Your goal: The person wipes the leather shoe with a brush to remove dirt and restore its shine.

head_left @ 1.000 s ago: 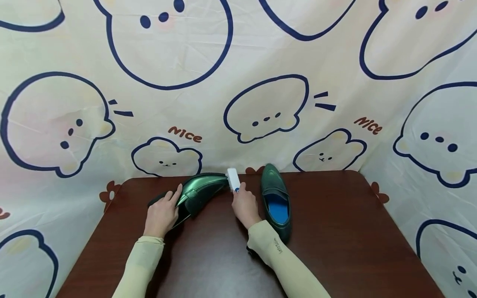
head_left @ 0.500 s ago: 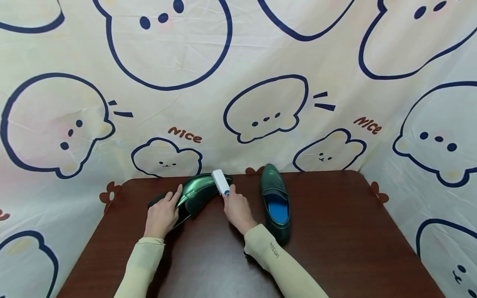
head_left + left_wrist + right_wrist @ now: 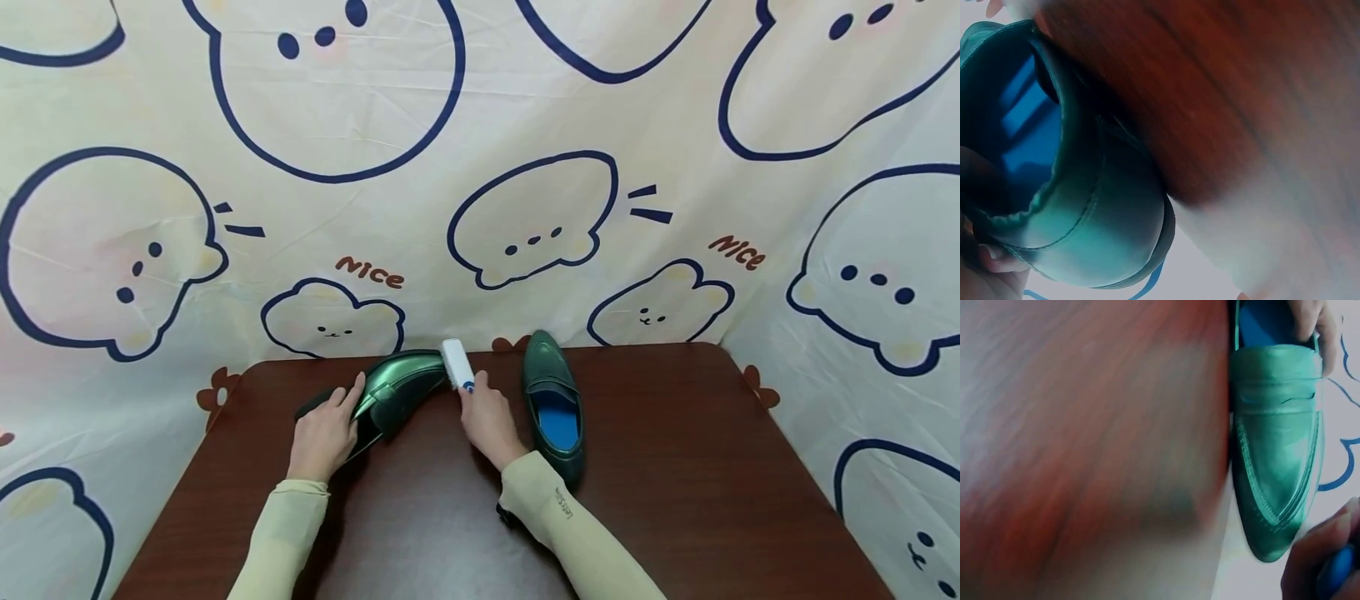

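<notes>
A shiny green loafer lies tilted on its side at the back left of the table, its toe pointing right. My left hand grips it at the heel end; the left wrist view shows the heel and blue insole, with a thumb or finger inside the opening. In my right hand is a white brush with a blue-marked handle, its bristles facing the loafer's toe. The right wrist view has the loafer's vamp and, at lower right, fingers round a blue handle.
A second green loafer with a blue insole stands upright just right of my right hand. Behind the brown table hangs a white cloth printed with cartoon bears, which also covers both sides.
The brush went left over the loafer's toe, then came back right to the toe's tip, still in my right hand. My left hand and both loafers have stayed in place.
</notes>
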Available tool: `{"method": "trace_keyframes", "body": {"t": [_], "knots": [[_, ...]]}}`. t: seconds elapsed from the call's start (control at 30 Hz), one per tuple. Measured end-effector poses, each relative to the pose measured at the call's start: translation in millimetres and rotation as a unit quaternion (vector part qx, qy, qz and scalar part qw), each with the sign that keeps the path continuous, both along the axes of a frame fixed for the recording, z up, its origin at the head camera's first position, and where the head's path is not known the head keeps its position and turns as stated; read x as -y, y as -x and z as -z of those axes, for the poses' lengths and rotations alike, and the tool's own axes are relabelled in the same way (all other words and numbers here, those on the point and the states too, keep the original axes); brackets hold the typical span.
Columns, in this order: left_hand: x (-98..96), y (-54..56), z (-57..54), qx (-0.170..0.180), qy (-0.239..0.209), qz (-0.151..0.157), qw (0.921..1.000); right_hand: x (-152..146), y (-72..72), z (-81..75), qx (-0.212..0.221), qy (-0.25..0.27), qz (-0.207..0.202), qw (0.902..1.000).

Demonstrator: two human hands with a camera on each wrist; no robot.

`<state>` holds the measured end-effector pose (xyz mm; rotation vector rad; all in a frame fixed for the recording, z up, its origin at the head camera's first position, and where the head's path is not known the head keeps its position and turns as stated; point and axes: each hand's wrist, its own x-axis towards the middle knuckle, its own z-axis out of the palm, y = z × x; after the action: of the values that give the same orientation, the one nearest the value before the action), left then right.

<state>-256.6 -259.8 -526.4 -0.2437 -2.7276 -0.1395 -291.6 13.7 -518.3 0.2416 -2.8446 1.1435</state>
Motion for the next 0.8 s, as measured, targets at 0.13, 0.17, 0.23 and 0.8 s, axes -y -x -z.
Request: {"method": "trace_keyframes", "body": {"t": [0.13, 0.17, 0.23, 0.8], "knots": [[0.4, 0.0, -0.7, 0.001, 0.0, -0.001, 1.0, 14, -4.8, -9.9, -0.005, -0.013, -0.035, 0.9993], [0.5, -0.1, -0.5, 0.0, 0.0, -0.001, 1.0, 18, -5.2, -9.9, -0.009, -0.019, -0.041, 0.999], [0.8, -0.5, 0.0, -0.002, -0.001, 0.002, 1.0, 22, -6.4, -7.5, -0.02, -0.032, -0.047, 0.9982], [2.6, 0.1, 1.9, -0.008, -0.006, 0.013, 0.9999, -2, -3.0, 1.7, 0.007, -0.003, 0.026, 0.9996]]}}
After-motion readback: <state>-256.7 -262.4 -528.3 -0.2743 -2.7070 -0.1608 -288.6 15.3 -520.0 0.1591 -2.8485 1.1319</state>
